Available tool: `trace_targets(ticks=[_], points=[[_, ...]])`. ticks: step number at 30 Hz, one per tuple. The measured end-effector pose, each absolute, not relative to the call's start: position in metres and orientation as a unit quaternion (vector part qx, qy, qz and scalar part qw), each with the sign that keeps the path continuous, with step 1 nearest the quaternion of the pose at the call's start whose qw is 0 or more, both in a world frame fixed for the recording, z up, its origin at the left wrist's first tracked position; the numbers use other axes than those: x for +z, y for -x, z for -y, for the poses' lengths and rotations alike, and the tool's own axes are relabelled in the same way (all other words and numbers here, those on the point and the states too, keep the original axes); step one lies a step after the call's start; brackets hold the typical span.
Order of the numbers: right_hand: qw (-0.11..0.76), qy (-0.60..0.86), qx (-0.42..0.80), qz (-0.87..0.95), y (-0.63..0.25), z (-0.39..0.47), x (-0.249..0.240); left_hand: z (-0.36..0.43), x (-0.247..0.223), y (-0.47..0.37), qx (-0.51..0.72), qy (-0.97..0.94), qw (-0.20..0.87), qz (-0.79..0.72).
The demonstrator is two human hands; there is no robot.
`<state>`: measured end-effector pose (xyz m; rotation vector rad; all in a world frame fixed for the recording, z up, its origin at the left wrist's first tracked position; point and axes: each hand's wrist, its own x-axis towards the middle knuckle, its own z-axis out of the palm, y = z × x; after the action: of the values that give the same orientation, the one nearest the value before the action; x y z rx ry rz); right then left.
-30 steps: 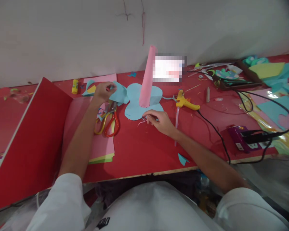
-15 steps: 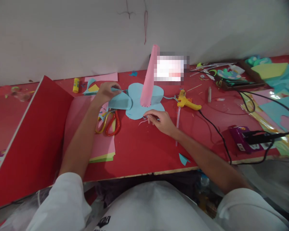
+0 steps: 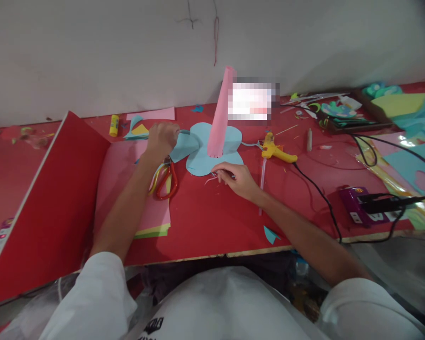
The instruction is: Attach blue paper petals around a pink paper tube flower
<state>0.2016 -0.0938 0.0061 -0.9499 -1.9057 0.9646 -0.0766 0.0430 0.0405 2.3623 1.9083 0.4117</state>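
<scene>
A pink paper cone (image 3: 218, 118) stands tilted on a blue petal-shaped paper (image 3: 200, 163) at the middle of the table. My left hand (image 3: 164, 138) is closed at the left end of a loose blue paper piece (image 3: 184, 146), whose right part overlaps the petal shape. My right hand (image 3: 233, 178) rests at the lower edge of the petal shape, fingers bent together; whether anything is between the fingertips is too small to tell. Scissors with red and yellow handles (image 3: 176, 183) lie below my left hand, on stacked coloured sheets (image 3: 152, 217).
A yellow glue gun (image 3: 278, 153) with a black cable lies to the right. Behind the cone is a blurred bright screen (image 3: 250, 101). A red board (image 3: 53, 208) stands at the left. A purple box (image 3: 356, 205), a cluttered tray (image 3: 371, 120) and a glue stick (image 3: 114, 125) surround the work.
My left hand has turned and closed more, and the loose blue piece has tilted and shifted, its right end higher over the petal shape. My right hand has hardly moved.
</scene>
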Motion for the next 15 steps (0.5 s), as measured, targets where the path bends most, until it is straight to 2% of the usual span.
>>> trace_targets(ticks=[9, 15], points=[[0.395, 0.374, 0.379, 0.749, -0.203, 0.094, 0.007, -0.036, 0.081, 0.086, 0.287, -0.726, 0.028, -0.625], [0.403, 0.376, 0.394, 0.735, -0.203, 0.092, 0.005, -0.036, 0.097, 0.089, 0.34, -0.721, 0.164, -0.581]])
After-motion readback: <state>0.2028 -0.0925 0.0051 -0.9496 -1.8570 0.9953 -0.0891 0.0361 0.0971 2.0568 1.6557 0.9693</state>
